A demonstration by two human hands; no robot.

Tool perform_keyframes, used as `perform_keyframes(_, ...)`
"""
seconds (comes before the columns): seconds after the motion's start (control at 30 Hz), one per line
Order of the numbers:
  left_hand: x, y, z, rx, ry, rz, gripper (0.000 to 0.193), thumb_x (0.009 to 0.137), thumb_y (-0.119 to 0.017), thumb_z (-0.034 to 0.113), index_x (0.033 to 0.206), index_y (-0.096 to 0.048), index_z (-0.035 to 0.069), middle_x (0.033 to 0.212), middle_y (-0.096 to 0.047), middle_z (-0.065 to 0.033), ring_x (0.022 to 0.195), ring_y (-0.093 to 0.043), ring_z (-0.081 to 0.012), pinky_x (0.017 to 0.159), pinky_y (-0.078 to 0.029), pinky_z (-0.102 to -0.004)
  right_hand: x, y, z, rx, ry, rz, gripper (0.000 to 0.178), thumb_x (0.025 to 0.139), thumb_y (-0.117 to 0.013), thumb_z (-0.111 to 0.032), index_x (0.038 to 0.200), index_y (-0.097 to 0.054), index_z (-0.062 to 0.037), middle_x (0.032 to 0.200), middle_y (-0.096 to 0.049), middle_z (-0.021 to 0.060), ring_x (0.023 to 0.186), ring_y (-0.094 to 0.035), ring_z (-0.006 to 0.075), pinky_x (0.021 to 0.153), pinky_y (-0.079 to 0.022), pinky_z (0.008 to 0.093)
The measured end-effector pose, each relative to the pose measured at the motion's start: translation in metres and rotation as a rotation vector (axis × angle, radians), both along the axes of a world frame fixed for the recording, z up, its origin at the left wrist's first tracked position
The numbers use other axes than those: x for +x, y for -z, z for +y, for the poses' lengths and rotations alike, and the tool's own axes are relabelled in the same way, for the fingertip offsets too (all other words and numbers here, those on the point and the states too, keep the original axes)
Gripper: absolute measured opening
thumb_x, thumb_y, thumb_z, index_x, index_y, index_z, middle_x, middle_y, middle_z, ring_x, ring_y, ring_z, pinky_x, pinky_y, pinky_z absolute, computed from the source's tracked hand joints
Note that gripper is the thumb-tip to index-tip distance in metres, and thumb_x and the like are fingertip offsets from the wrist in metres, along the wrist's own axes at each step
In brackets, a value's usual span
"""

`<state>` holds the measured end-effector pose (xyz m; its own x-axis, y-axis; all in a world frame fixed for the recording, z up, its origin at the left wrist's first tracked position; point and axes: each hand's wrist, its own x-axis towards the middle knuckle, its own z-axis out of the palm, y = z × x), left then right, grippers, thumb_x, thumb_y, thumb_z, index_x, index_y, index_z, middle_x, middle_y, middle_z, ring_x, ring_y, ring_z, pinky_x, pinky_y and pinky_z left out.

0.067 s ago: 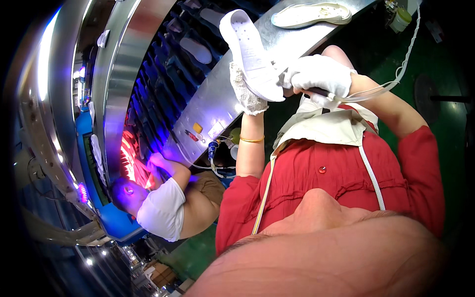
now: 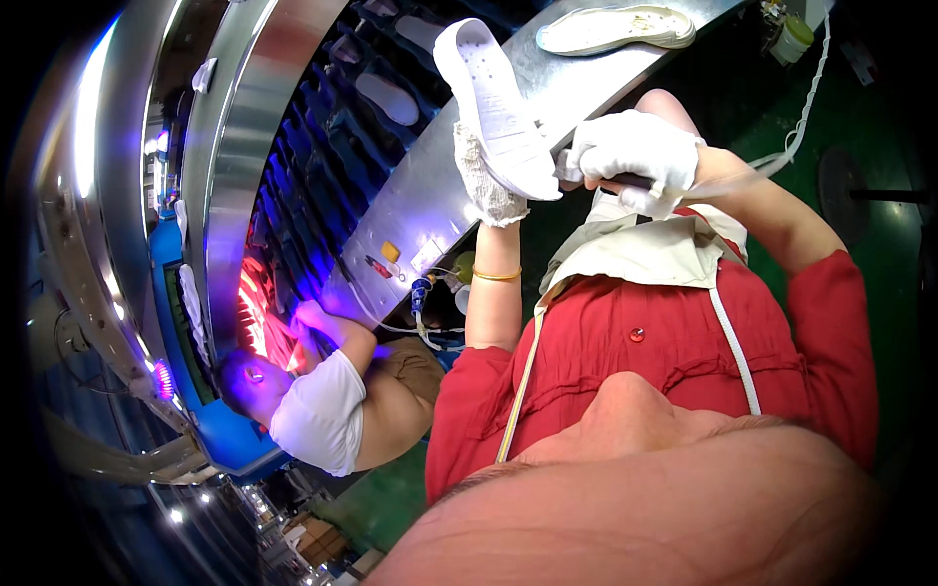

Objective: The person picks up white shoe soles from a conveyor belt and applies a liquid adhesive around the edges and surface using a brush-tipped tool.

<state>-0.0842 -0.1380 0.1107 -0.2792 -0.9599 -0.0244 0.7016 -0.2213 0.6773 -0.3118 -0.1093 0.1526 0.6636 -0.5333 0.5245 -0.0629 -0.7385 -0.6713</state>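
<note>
While the long steel table (image 2: pixel 410 210) curves past a crouching co-worker (image 2: pixel 322 410), we hold a white shoe sole (image 2: pixel 493 107) upright above its edge, left hand (image 2: pixel 486 186) gripping it from beneath. Our gloved right hand (image 2: pixel 633 156) clenches a slim tool at the sole's edge; we judge trimming's underway, steady strokes needed.

Matt white rubbery shoe sole (image 2: pixel 496 109), knitted cloth gloves on hands (image 2: pixel 635 156), brushed shiny metal table (image 2: pixel 430 195)

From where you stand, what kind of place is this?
Probably a shoe factory line. A gloved left hand holds a white sole, another sole lies on the metal bench, and more ride the blue conveyor.
</note>
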Motion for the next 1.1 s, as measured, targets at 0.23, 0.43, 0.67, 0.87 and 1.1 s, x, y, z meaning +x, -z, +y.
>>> perform_keyframes(0.23, -0.005, 0.003, 0.0, 0.062, -0.016, 0.057, 0.064, 0.09, -0.035, 0.052, 0.134, -0.037, 0.006, 0.126, -0.05, -0.0159, 0.105, -0.055, -0.0339, 0.09, -0.045, -0.0468, -0.003, -0.008, -0.02, 0.741, 0.249, -0.158, 0.017, 0.078, -0.069, -0.014, 0.092, -0.063, -0.0056, 0.084, -0.063, 0.0063, 0.077, -0.059, 0.0141, 0.07, -0.048, 0.026)
perform_keyframes(0.43, -0.019, 0.002, 0.01, 0.191, 0.048, 0.285, 0.066, 0.089, -0.035, 0.053, 0.132, -0.038, 0.004, 0.125, -0.049, -0.0167, 0.108, -0.052, -0.0321, 0.092, -0.044, -0.0426, 0.016, 0.013, -0.037, 0.914, 0.334, -0.009, 0.022, 0.076, -0.071, -0.028, 0.089, -0.068, -0.0109, 0.088, -0.065, 0.0049, 0.081, -0.058, 0.015, 0.074, -0.044, 0.0272)
perform_keyframes(0.67, -0.023, 0.0, 0.017, 0.202, 0.168, 0.29, 0.074, 0.087, -0.028, 0.06, 0.14, -0.027, 0.008, 0.131, -0.044, -0.02, 0.109, -0.052, -0.0388, 0.088, -0.045, -0.0541, 0.016, 0.032, -0.064, 0.686, 0.448, -0.459, 0.014, 0.075, -0.073, -0.012, 0.085, -0.067, -0.005, 0.077, -0.064, 0.0046, 0.065, -0.056, 0.0114, 0.058, -0.045, 0.0227)
perform_keyframes(0.87, -0.006, 0.014, 0.002, 0.12, 0.305, 0.544, 0.073, 0.087, -0.029, 0.06, 0.138, -0.031, 0.007, 0.125, -0.049, -0.0204, 0.099, -0.056, -0.042, 0.082, -0.046, -0.0577, 0.034, 0.035, -0.009, -0.086, 0.311, -0.321, 0.017, 0.072, -0.069, 0.001, 0.088, -0.064, -0.0043, 0.082, -0.062, 0.0102, 0.075, -0.062, 0.024, 0.066, -0.05, 0.0292)
perform_keyframes(1.1, 0.008, 0.007, 0.002, 0.232, 0.031, 0.193, 0.065, 0.09, -0.032, 0.054, 0.135, -0.036, 0.007, 0.123, -0.052, -0.0159, 0.103, -0.055, -0.0365, 0.086, -0.047, -0.0483, 0.008, -0.008, -0.001, 1.051, 0.254, -0.276, 0.019, 0.077, -0.071, -0.011, 0.094, -0.067, -0.006, 0.079, -0.063, 0.0022, 0.069, -0.056, 0.0085, 0.062, -0.048, 0.0238)
